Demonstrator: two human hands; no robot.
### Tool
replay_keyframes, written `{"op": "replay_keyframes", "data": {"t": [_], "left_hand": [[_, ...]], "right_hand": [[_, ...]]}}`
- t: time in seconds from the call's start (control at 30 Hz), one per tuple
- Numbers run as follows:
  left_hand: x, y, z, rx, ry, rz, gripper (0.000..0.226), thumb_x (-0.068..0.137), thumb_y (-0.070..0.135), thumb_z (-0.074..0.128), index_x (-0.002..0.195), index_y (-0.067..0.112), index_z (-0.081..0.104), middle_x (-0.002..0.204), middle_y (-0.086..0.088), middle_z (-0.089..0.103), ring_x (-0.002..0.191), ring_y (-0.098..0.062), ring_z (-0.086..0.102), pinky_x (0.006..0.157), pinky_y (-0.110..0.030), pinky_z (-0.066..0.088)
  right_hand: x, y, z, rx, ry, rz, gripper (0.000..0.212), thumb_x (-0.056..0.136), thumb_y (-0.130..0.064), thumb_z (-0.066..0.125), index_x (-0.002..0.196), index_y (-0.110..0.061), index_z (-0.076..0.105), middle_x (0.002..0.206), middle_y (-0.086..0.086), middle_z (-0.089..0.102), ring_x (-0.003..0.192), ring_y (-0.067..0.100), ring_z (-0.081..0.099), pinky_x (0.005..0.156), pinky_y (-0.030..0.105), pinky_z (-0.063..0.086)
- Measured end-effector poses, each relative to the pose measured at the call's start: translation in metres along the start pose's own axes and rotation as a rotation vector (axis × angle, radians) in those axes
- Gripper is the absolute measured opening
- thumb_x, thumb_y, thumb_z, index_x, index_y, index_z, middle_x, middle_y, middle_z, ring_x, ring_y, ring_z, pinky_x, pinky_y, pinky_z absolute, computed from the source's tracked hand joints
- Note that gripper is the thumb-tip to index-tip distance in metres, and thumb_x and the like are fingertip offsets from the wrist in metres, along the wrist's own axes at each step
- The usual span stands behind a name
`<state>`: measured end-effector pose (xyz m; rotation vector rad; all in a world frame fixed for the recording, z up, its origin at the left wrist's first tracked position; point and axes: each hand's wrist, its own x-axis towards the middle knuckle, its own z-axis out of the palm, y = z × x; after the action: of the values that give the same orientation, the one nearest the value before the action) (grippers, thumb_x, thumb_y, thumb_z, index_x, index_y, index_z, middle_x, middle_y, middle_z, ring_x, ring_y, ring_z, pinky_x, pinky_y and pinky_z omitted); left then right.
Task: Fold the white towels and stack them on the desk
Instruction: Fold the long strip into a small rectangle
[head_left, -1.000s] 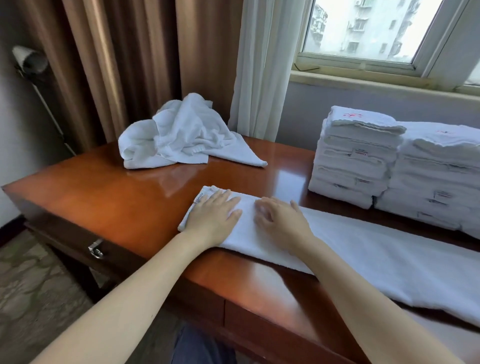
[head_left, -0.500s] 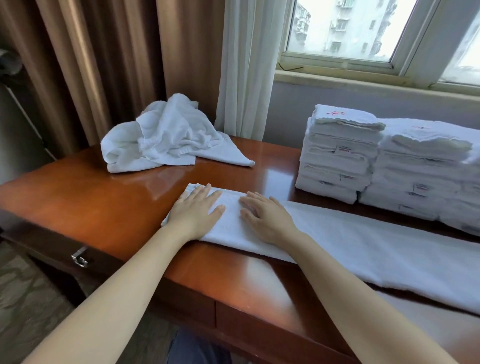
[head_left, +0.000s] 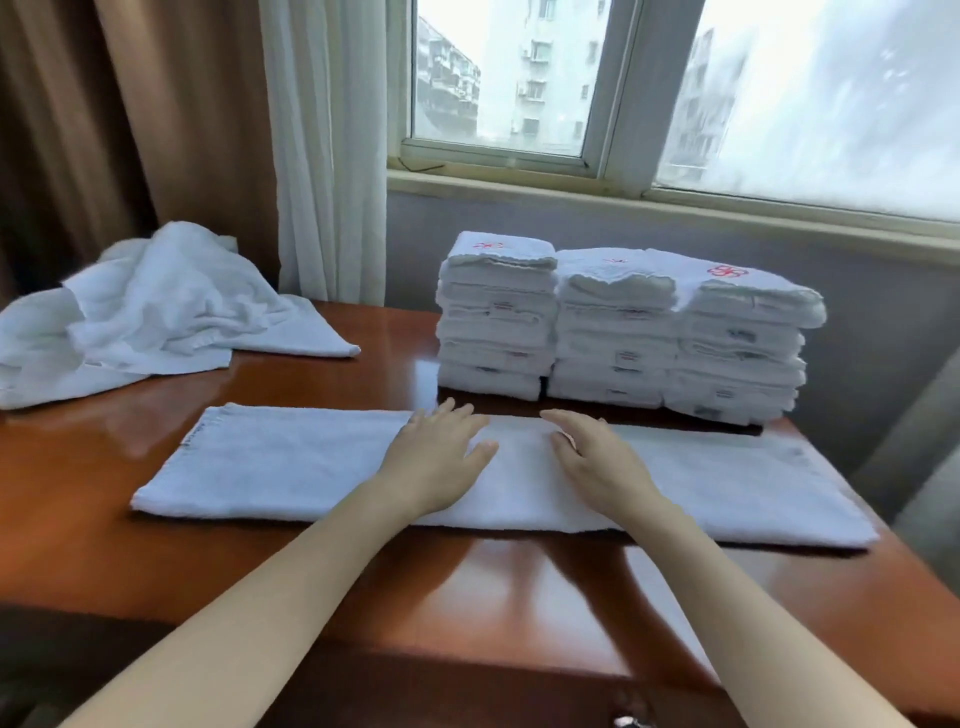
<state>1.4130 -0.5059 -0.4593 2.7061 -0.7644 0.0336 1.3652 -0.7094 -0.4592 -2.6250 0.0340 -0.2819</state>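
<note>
We have a long white terry towel (head_left: 291, 467), already folded into a narrow band, lying along the near edge of the glossy reddish-brown wooden desk (head_left: 493, 587), its right end reaching the desk's right edge. Our left hand (head_left: 439, 457) and right hand (head_left: 592, 460) rest flat on its middle, fingers spread and clasping nothing, just pressing the cloth. We judge it soft, light and limp, likely to sag and slide on the polished wood, so the short ends are where to pinch it, both corners together, to bring one end over the other. Three neat stacks of folded white towels (head_left: 618, 327) stand just behind it toward the far edge, and a crumpled heap of unfolded white towels (head_left: 156, 312) sits at the far left corner. Compared with a second ago, our hands have slid from the towel's left end to its centre, and our view has swung right to take in the whole band.
</note>
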Motion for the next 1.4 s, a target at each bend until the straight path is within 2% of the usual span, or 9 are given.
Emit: {"op": "replay_keyframes", "data": {"t": [0.1,0.27,0.4,0.57,0.77,0.9,1.17,1.27,1.4], "left_hand": [[0.015,0.045,0.02,-0.046,-0.037,0.123,0.051,0.104,0.045,0.031,0.152,0.026,0.034,0.162,0.004,0.024,0.151,-0.015,0.011,0.12,-0.032,0.008],[0.042,0.113,0.052,0.029,-0.087,0.307,0.051,0.103,0.048,0.028,0.145,0.023,0.042,0.149,-0.001,0.04,0.138,-0.022,0.032,0.115,-0.037,0.024],[0.063,0.156,0.066,0.104,-0.122,0.384,0.044,0.103,0.047,0.027,0.123,0.018,0.054,0.13,-0.006,0.048,0.125,-0.025,0.039,0.104,-0.04,0.031],[0.082,0.188,0.084,0.162,-0.127,0.462,0.044,0.103,0.047,0.028,0.128,0.018,0.049,0.135,-0.009,0.044,0.128,-0.028,0.035,0.104,-0.041,0.028],[0.09,0.192,0.112,0.147,-0.131,0.468,0.06,0.102,0.054,0.024,0.156,0.029,0.02,0.165,-0.005,0.009,0.152,-0.021,0.004,0.123,-0.041,0.001],[0.092,0.19,0.117,0.135,-0.102,0.471,0.061,0.1,0.055,0.024,0.156,0.03,0.02,0.166,-0.003,0.008,0.152,-0.017,0.003,0.123,-0.038,-0.001],[0.09,0.19,0.116,0.098,-0.082,0.474,0.06,0.1,0.053,0.029,0.155,0.031,0.024,0.165,-0.001,0.012,0.152,-0.015,0.006,0.122,-0.036,0.0],[0.089,0.186,0.116,-0.124,-0.023,0.495,0.05,0.098,0.049,0.044,0.146,0.033,0.045,0.158,0.007,0.034,0.147,-0.009,0.023,0.12,-0.03,0.014],[0.08,0.183,0.109,-0.475,0.008,0.425,0.03,0.094,0.047,0.051,0.121,0.041,0.065,0.123,0.028,0.063,0.116,0.01,0.055,0.1,-0.021,0.044]], "right_hand": [[-0.02,0.038,-0.024,-0.035,0.062,0.105,0.041,0.102,-0.021,0.043,0.142,-0.023,0.05,0.147,-0.005,0.05,0.135,0.015,0.042,0.107,0.026,0.028],[-0.049,0.095,-0.058,-0.126,0.131,0.284,0.042,0.101,-0.021,0.045,0.142,-0.019,0.05,0.144,0.003,0.053,0.133,0.021,0.043,0.113,0.035,0.026],[-0.065,0.129,-0.077,-0.11,0.217,0.368,0.042,0.098,-0.018,0.048,0.14,-0.016,0.053,0.146,0.004,0.051,0.136,0.022,0.042,0.117,0.039,0.022],[-0.075,0.162,-0.085,-0.228,0.306,0.468,0.043,0.098,-0.027,0.047,0.141,-0.024,0.049,0.154,0.0,0.036,0.141,0.022,0.033,0.117,0.037,0.017],[-0.076,0.182,-0.081,-0.308,0.329,0.668,0.048,0.097,-0.041,0.044,0.14,-0.022,0.048,0.138,0.005,0.052,0.127,0.028,0.041,0.106,0.039,0.027],[-0.071,0.182,-0.078,-0.399,0.356,0.632,0.034,0.092,-0.037,0.045,0.119,-0.02,0.058,0.115,0.004,0.061,0.108,0.027,0.047,0.09,0.037,0.033],[-0.075,0.179,-0.08,-0.191,0.501,0.606,0.049,0.084,-0.031,0.057,0.133,-0.023,0.059,0.113,0.007,0.069,0.108,0.031,0.059,0.09,0.036,0.042],[-0.08,0.175,-0.084,0.035,0.611,0.59,0.051,0.081,-0.026,0.062,0.132,-0.028,0.06,0.119,0.004,0.069,0.111,0.028,0.061,0.089,0.033,0.047],[-0.078,0.162,-0.093,0.107,0.637,0.53,0.056,0.079,-0.015,0.062,0.132,-0.031,0.06,0.123,-0.002,0.067,0.113,0.024,0.06,0.089,0.03,0.046]]}}
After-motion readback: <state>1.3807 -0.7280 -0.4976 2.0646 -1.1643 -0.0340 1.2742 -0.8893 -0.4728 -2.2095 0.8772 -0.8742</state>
